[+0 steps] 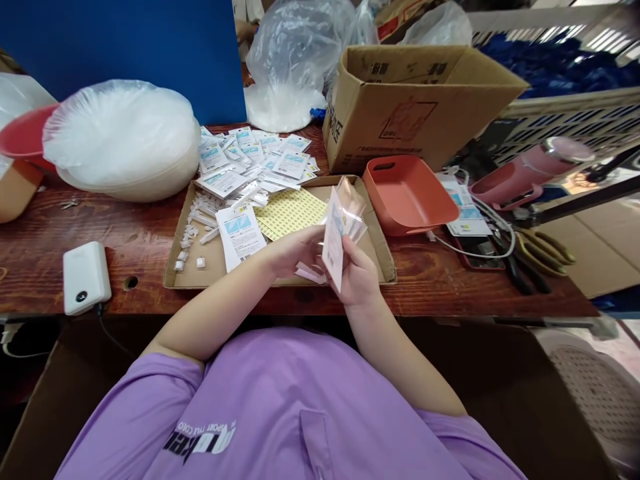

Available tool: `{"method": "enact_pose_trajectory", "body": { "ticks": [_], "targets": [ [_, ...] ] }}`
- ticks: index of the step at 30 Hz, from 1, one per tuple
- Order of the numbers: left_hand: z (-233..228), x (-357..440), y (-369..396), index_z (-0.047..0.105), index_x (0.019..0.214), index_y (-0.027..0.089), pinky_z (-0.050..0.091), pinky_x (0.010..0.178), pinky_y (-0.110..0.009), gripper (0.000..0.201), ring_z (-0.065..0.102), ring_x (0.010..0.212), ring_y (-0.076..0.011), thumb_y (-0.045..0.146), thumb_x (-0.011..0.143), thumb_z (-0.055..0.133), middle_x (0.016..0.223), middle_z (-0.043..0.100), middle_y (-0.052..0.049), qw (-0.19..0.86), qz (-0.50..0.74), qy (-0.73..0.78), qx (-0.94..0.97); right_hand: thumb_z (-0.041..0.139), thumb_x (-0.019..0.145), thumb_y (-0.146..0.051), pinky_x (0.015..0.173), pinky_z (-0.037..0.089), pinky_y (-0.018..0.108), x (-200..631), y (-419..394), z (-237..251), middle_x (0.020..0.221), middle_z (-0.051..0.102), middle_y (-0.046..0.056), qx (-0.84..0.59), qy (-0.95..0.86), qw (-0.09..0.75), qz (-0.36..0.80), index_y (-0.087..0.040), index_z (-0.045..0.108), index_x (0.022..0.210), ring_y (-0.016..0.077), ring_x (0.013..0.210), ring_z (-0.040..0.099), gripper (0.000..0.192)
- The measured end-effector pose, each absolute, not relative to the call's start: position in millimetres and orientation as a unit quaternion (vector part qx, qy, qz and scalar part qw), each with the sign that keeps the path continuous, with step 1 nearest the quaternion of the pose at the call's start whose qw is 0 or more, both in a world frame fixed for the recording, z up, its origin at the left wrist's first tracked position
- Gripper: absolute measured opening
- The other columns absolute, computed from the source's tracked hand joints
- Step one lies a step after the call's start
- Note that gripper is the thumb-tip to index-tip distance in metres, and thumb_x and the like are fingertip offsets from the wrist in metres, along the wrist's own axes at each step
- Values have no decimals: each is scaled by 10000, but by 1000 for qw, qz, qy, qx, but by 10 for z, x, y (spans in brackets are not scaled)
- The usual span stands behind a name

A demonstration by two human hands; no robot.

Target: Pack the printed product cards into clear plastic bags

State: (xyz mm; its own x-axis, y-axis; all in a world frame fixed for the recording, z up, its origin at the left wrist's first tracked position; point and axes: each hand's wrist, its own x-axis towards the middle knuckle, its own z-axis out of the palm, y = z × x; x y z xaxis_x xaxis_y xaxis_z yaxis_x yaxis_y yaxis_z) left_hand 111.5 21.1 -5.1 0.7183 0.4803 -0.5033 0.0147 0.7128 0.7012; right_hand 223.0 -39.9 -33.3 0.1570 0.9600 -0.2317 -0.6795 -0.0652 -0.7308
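A: Where were the hands?
B: Over the tray [373,227], close together. Right hand [359,275] was clamped on a stack of clear bags [345,217] w/ a card [333,248] — upright, prob. so the mouth stayed open.
A: Left hand [295,250]?
B: Fingers pinched at the card's edge. More cards [250,157] lay behind, within reach.

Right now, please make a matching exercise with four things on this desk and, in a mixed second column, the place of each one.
Things:
1. clear packet
2. orange tray
3. white box
4. scissors

Places:
a. on the table's left part, beside a hole
b. at the table's right end
c. held between left hand and right hand
d. in front of the cardboard carton

Pairs: 1-c, 2-d, 3-a, 4-b
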Motion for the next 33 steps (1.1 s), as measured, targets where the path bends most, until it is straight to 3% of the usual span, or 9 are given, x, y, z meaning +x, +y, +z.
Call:
{"method": "enact_pose_trajectory", "body": {
  "ticks": [2, 4, 8, 12, 19, 22, 27, 33],
  "targets": [
    [-50, 1028, 175, 661, 945, 130, 495, 642, -260, 238, 629, 641, -144, 299, 814, 555, 727, 676, -51, 859, 200, 327, 340, 656, 741, -440, 806, 560, 312, 2209, -426, -261, 962, 700, -2, -391, -246, 644, 610, -246, 620, 921, 179, 948, 660, 268],
    [-29, 927, 163, 640, 1044, 134, 501, 662, -265, 264, 655, 693, -154, 203, 807, 546, 804, 703, -57, 852, 265, 320, 318, 662, 724, -518, 821, 558, 360, 2222, -481, -198, 955, 703, 0, -419, -298, 615, 598, -262, 617, 902, 197, 931, 667, 315],
    [78, 690, 169, 529, 1250, 176, 515, 794, -342, 388, 676, 873, -196, 226, 867, 487, 1039, 702, -84, 828, 366, 316, 284, 727, 680, -519, 674, 583, 347, 2309, -654, -111, 841, 723, 20, -470, -346, 488, 649, -243, 646, 848, 197, 745, 696, 333],
    [207, 502, 108, 451, 1339, 254, 495, 885, -385, 424, 644, 1016, -211, 357, 930, 406, 1268, 611, -66, 831, 385, 281, 288, 777, 658, -442, 650, 586, 317, 2329, -770, -93, 822, 737, 37, -472, -337, 387, 717, -216, 681, 860, 193, 716, 707, 318],
    [208, 441, -98, 480, 1340, 262, 543, 685, -291, 440, 678, 885, -184, 411, 939, 379, 1229, 636, -66, 829, 366, 283, 315, 818, 596, -448, 537, 555, 268, 2357, -704, -133, 686, 711, 18, -539, -299, 440, 653, -195, 622, 677, 159, 581, 671, 330],
    [182, 460, -166, 495, 1328, 269, 542, 746, -322, 435, 665, 950, -201, 405, 918, 442, 1183, 657, -60, 825, 374, 285, 313, 802, 603, -485, 531, 550, 282, 2376, -668, -148, 679, 702, 9, -564, -294, 466, 615, -207, 602, 678, 163, 574, 659, 351],
    [167, 484, -205, 534, 1286, 230, 528, 783, -351, 419, 668, 894, -192, 349, 884, 524, 1042, 696, -67, 818, 376, 308, 308, 748, 663, -526, 588, 548, 280, 2317, -631, -165, 704, 694, -2, -583, -347, 502, 536, -229, 608, 712, 159, 626, 650, 332],
    [148, 450, -218, 531, 1278, 261, 518, 829, -364, 449, 643, 977, -202, 408, 856, 561, 1112, 672, -56, 791, 381, 333, 344, 657, 740, -569, 607, 537, 303, 2246, -615, -156, 733, 690, 12, -609, -421, 472, 478, -239, 613, 799, 186, 679, 653, 337]
  ]
}}
